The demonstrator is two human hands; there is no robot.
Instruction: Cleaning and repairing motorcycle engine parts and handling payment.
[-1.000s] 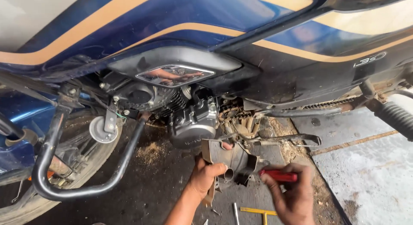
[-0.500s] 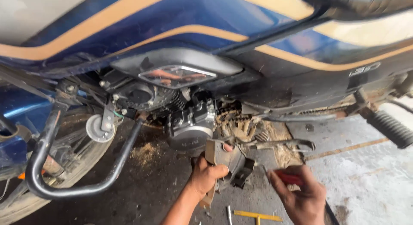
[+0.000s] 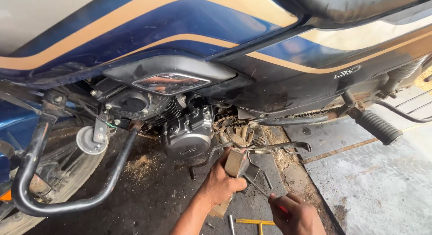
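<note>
— Concrete floor (image 3: 382,181) under the blue motorcycle (image 3: 148,32); where's your left hand (image 3: 220,183)?

— Your left hand is clenched round the muddy metal cover (image 3: 235,162), just below the engine (image 3: 186,136), its long axis running up toward the chain area.

— And your right hand (image 3: 294,212)?

— Lower right, fingers closed on a red-handled tool (image 3: 270,200), tip angled up-left toward the cover. Your left is nearer.

One motorcycle (image 3: 279,50), two hands, left (image 3: 220,181) and right (image 3: 294,214), one yellow tool (image 3: 254,222).
</note>
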